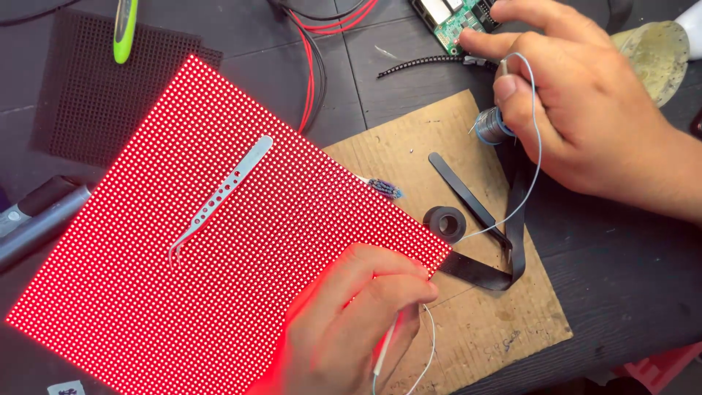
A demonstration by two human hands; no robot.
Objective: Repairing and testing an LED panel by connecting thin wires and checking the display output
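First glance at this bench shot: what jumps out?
The glowing red light panel fills the left and centre, tilted like a diamond, with silver tweezers lying on it. At its lower right edge the left hand pinches a thin white tool. At upper right the right hand holds a small spool of wire over the cardboard sheet, near a green circuit board.

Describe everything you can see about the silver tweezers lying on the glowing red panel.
The silver tweezers look like bare metal, with a row of round holes along the flat handle. They lie diagonally on the lit red LED panel, broad end toward the upper right, fine curved tips toward the lower left. Neither hand touches them; the left hand rests at the panel's lower right edge.
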